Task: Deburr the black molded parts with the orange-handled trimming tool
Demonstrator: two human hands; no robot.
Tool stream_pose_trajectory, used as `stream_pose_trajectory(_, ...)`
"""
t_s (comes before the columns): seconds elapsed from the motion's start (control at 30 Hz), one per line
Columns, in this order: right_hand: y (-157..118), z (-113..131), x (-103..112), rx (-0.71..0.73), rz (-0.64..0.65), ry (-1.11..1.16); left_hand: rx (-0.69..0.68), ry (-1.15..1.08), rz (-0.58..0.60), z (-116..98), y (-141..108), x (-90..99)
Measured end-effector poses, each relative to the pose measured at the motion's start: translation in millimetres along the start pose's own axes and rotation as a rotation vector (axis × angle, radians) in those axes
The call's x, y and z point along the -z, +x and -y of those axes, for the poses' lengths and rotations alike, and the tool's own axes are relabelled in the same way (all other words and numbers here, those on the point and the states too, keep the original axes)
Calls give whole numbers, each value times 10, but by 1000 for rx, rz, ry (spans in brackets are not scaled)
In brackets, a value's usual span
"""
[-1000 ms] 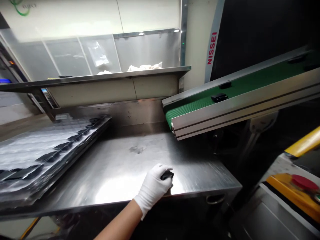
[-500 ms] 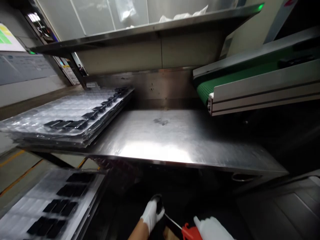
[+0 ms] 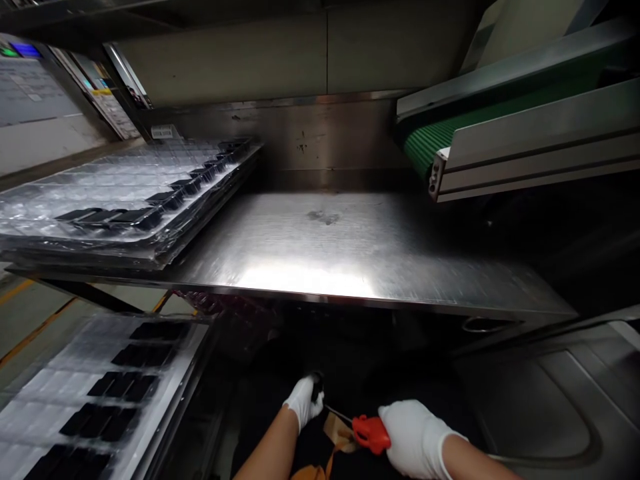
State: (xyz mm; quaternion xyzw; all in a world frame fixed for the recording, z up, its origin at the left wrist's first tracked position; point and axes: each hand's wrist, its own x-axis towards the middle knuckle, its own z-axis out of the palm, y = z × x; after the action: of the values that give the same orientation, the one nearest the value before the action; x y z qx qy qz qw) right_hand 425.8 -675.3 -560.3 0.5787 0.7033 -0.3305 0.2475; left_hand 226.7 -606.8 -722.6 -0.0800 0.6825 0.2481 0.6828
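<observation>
Head view, looking down past the front edge of a stainless steel table (image 3: 320,233): both my hands are below that edge, in white gloves. My left hand (image 3: 301,402) is closed on a small black piece (image 3: 317,388), holding it up between gloved fingers. My right hand (image 3: 413,439) is wrapped firmly around a red-handled tool (image 3: 371,433), and its thin metal shaft (image 3: 339,415) reaches across toward the black piece, ending just beside it. Whether the two touch is too small to tell. Under the shaft lies a tan scrap (image 3: 340,432), and I cannot tell what it is; an orange strap (image 3: 320,472) runs below it. To my left, below table level, a clear plastic tray (image 3: 113,393) holds rows of black parts, and a stack of similar trays (image 3: 125,200) lies on the table. Ahead on the right, a green conveyor belt (image 3: 440,137) in an aluminium frame ends over the table's far side.
</observation>
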Motion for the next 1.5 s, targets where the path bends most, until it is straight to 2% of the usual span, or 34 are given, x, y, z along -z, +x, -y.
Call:
stream_pose_trajectory(0.33, 39, 17, -75, -7, -33, 38, -45, 58, 55, 25, -20, -34)
stream_pose_trajectory(0.6, 96, 19, -91, -9, -38, 23, 22, 25, 97, 5, -48, -12)
stream_pose_trajectory(0.93, 69, 62, -91, -8, -21, -25, -58, -105, 176, -34, -28, 45)
stream_pose_trajectory(1.1, 105, 66, -127, -23, -23, -16, -48, -2, 175, -54, -61, 33)
stream_pose_trajectory(1.23, 132, -3, -134, -22, -28, 18, -197, 222, 119, 10, 2, 9)
stream_pose_trajectory(1.37, 111, -97, -80, -40, -36, 27, -453, 539, 89, 117, 70, 2)
stream_pose_trajectory(1.5, 89, -160, 13, -61, 27, -7, -689, 848, 93, 157, 68, 20)
